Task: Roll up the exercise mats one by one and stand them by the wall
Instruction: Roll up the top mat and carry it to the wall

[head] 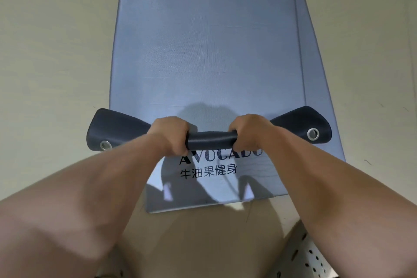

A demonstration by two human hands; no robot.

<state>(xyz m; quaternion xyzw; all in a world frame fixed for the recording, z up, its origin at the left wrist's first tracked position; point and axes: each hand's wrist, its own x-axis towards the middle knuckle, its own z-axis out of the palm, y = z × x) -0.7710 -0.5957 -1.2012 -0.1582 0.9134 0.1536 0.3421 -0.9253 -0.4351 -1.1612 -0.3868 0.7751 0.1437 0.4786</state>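
A blue-grey exercise mat (pixel 203 40) lies flat on the floor and runs away from me. Its near end is curled into a tight dark roll (pixel 212 140), with the dark underside showing. My left hand (pixel 168 135) and my right hand (pixel 250 133) grip the roll's middle, close together, fingers wrapped over it. The two loose corners flare outward, each with a metal eyelet (pixel 105 145) (pixel 313 133). Under it lies a second mat (pixel 255 178) printed "AVOCADO"; its near end and right edge stick out.
Pale floor (pixel 56 52) spreads on both sides of the mats. A white perforated object (pixel 313 257), maybe a shoe, shows at the bottom right. No wall is in view.
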